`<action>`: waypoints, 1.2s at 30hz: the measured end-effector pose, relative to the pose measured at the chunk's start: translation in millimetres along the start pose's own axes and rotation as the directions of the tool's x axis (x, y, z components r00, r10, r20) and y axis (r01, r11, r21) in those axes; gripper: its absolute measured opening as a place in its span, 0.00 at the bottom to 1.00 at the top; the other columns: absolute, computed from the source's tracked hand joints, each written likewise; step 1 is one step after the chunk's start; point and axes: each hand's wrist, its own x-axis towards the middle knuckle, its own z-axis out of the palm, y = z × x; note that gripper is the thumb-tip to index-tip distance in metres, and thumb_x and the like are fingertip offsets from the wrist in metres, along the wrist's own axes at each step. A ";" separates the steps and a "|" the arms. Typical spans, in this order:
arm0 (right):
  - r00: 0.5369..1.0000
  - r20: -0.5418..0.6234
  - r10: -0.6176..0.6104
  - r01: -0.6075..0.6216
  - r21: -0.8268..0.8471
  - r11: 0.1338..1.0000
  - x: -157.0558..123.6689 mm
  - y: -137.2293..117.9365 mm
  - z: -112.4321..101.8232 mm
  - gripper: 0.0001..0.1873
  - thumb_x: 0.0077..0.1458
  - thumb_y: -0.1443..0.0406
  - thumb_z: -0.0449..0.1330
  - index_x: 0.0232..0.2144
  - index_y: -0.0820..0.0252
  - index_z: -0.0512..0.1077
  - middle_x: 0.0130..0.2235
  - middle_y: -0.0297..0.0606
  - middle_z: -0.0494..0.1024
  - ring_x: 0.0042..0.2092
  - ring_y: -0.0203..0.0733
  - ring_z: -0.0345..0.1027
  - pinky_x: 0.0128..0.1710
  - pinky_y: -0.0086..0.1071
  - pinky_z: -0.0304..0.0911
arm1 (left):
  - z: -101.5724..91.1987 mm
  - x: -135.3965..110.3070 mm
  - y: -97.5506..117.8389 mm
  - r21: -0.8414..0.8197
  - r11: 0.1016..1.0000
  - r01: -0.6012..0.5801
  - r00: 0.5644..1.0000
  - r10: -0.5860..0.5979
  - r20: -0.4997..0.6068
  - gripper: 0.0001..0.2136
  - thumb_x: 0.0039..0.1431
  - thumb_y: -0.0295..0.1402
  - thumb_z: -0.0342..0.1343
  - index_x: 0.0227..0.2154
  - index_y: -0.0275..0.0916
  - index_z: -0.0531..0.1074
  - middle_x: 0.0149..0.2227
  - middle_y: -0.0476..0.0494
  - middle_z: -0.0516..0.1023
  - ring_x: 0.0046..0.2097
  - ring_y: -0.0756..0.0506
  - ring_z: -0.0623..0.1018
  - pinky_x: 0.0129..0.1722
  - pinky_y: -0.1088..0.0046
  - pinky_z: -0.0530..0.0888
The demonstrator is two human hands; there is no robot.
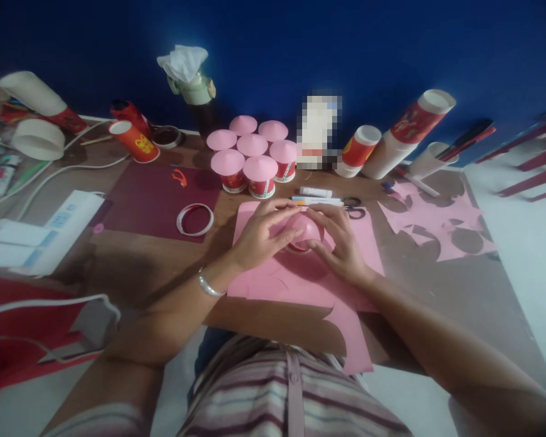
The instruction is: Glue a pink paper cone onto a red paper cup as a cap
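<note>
Both my hands cup a pink paper cone over the pink sheets. My left hand has its thumb on the cone's face and its fingers at the back edge. My right hand holds the opposite side, thumb at the lower rim. A red and white edge shows just under the cone; the rest of what it sits on is hidden. Behind my hands stand several red paper cups, each topped with a pink paper cone. The pink paper lies under my hands, and a cut strip hangs over the table's front edge.
Scissors, pens and a white tube lie just beyond my hands. Pink offcuts lie right. A tape roll sits on dark red paper. A white power strip and cables are left.
</note>
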 end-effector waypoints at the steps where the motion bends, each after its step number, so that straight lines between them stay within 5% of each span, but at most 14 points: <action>1: 1.000 0.000 0.000 0.000 -0.005 1.000 0.2 -0.3 -0.2 0.28 0.70 0.54 0.59 0.69 0.41 0.63 0.61 0.44 0.72 0.61 0.56 0.67 0.62 0.56 0.65 | 0.7 -0.5 -0.1 -0.015 1.000 0.011 1.000 -0.011 0.001 0.17 0.67 0.40 0.63 0.57 0.47 0.78 0.58 0.40 0.77 0.63 0.41 0.75 0.68 0.55 0.71; 5: 1.000 -0.005 -0.002 0.002 -0.019 1.000 -0.9 0.2 -0.7 0.29 0.70 0.53 0.59 0.69 0.41 0.62 0.62 0.45 0.72 0.62 0.57 0.67 0.62 0.57 0.65 | 2.7 1.5 1.0 -0.239 0.959 0.155 0.988 -0.155 0.017 0.18 0.66 0.41 0.64 0.57 0.46 0.78 0.61 0.41 0.77 0.64 0.41 0.75 0.66 0.59 0.71; 8: 1.000 -0.025 -0.004 0.004 -0.026 1.000 -3.1 1.9 -0.7 0.30 0.71 0.52 0.57 0.71 0.43 0.60 0.62 0.46 0.71 0.63 0.58 0.67 0.62 0.58 0.66 | 4.9 4.0 4.7 -0.454 0.817 0.357 0.921 -0.389 0.023 0.18 0.67 0.44 0.62 0.56 0.44 0.76 0.60 0.40 0.77 0.60 0.41 0.77 0.61 0.61 0.74; 11: 0.999 -0.036 -0.015 0.014 -0.033 0.999 -4.5 3.0 -0.3 0.30 0.71 0.51 0.57 0.71 0.44 0.60 0.61 0.47 0.72 0.62 0.58 0.67 0.61 0.58 0.67 | 6.3 2.1 9.5 -0.502 0.749 0.433 0.857 -0.514 -0.028 0.16 0.66 0.43 0.63 0.52 0.42 0.75 0.57 0.41 0.78 0.57 0.43 0.77 0.60 0.63 0.74; 15: 1.000 -0.020 -0.011 0.010 -0.036 0.999 -5.1 3.4 0.2 0.31 0.70 0.50 0.58 0.70 0.46 0.60 0.61 0.48 0.72 0.62 0.59 0.68 0.61 0.60 0.67 | 7.5 -5.9 9.7 -0.495 0.764 0.414 0.869 -0.494 -0.035 0.17 0.63 0.41 0.65 0.52 0.43 0.75 0.56 0.41 0.76 0.56 0.44 0.76 0.59 0.64 0.74; 22: 1.000 -0.004 0.016 -0.016 -0.040 0.999 -5.2 4.4 0.6 0.32 0.70 0.49 0.56 0.70 0.46 0.60 0.62 0.48 0.72 0.63 0.60 0.67 0.63 0.61 0.65 | 16.4 -7.1 -1.2 -0.575 0.682 0.451 0.829 -0.559 -0.013 0.17 0.63 0.44 0.65 0.50 0.43 0.76 0.53 0.42 0.77 0.53 0.45 0.76 0.58 0.65 0.72; 29: 1.000 0.008 0.017 -0.017 -0.022 1.000 -1.5 1.0 1.9 0.29 0.70 0.49 0.57 0.69 0.45 0.63 0.60 0.46 0.73 0.62 0.57 0.68 0.61 0.58 0.66 | 28.5 5.6 6.3 -0.575 0.738 0.353 0.889 -0.456 -0.040 0.15 0.66 0.44 0.62 0.49 0.43 0.78 0.52 0.43 0.80 0.56 0.44 0.77 0.60 0.64 0.71; 36: 0.999 0.014 0.030 -0.030 -0.009 1.000 -2.0 -0.1 1.6 0.28 0.69 0.50 0.58 0.68 0.42 0.64 0.61 0.44 0.73 0.61 0.57 0.68 0.61 0.57 0.67 | 30.4 9.1 -0.3 -0.701 0.601 0.385 0.855 -0.519 0.024 0.12 0.62 0.40 0.66 0.44 0.41 0.77 0.49 0.44 0.80 0.55 0.44 0.78 0.62 0.62 0.70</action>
